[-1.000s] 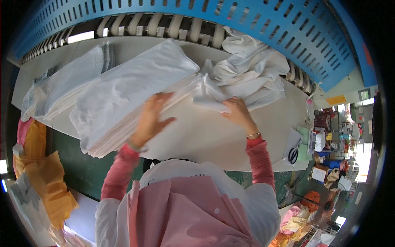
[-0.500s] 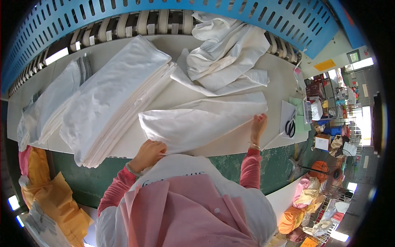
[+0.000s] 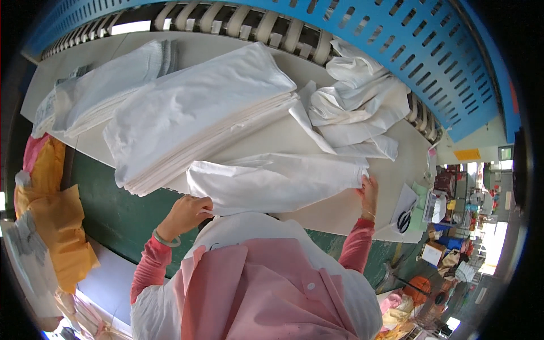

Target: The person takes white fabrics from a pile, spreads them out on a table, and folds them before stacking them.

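A folded white cloth (image 3: 277, 181) lies lengthwise on the pale table in front of me. My left hand (image 3: 184, 218) pinches its near left corner at the table's front edge. At the opposite end, my right hand (image 3: 369, 194) has its fingers closed on the cloth's right edge. Just beyond the cloth's left part rests a thick stack of folded white cloths (image 3: 204, 107). A crumpled heap of white cloth (image 3: 357, 107) sits behind the right end, against the machine's belts.
A smaller folded stack (image 3: 107, 85) lies far left. Black-handled scissors (image 3: 403, 221) rest on papers at right. A perforated blue guard (image 3: 391, 45) and roller belts (image 3: 232, 21) border the back. Orange fabric (image 3: 56, 226) is at lower left; a fan (image 3: 436, 297) stands lower right.
The whole view has turned, shifting the table's contents. The folded cloth's left end is closer to the thick stack. My right hand has moved from the near right corner up along the end edge.
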Available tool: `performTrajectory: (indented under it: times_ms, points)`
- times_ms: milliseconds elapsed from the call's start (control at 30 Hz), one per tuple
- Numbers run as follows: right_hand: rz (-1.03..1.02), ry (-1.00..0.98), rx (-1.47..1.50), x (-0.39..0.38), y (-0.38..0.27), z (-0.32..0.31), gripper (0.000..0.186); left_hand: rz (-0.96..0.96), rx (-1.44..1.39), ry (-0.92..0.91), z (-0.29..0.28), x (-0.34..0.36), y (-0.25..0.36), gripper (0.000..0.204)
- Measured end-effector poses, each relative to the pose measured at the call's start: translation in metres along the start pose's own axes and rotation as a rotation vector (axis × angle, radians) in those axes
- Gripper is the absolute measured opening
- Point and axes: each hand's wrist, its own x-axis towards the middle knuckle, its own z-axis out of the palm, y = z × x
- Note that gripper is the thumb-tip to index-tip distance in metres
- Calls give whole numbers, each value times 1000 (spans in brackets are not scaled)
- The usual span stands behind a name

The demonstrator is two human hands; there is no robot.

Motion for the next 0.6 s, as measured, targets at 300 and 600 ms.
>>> performTrajectory:
  times_ms: [300, 600]
  points:
    - [-142, -486, 718, 27, -167, 69, 11, -186, -344, 634, -132, -30, -25, 15]
    - [-534, -650, 216, 16, -259, 258, 14, 4, 155, 1075, -218, -78, -62, 14]
